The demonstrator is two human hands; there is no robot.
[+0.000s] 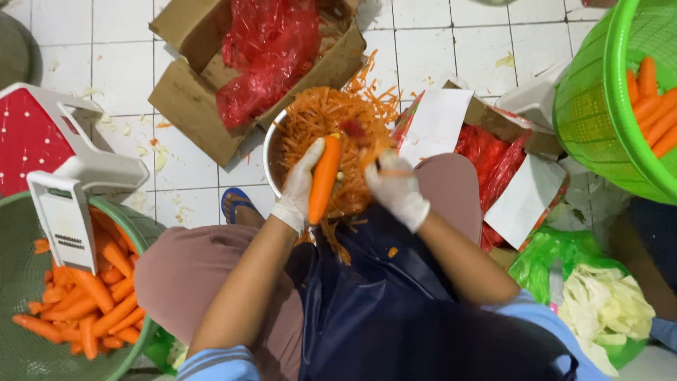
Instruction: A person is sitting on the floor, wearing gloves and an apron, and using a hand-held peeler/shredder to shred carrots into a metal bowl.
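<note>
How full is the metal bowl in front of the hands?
Heaped full: shredded carrot mounds above the metal bowl rim and spills over its far side.

Gloved left hand [300, 187] grips a peeled carrot [324, 179] upright over a metal bowl [271, 152] of carrot shreds [324, 116]; gloved right hand [396, 187] works beside it. Green basket [21, 282] of carrots at left.

Single head-worn view, looking straight down, close over the lap, tiled floor [120, 63] beyond
</note>
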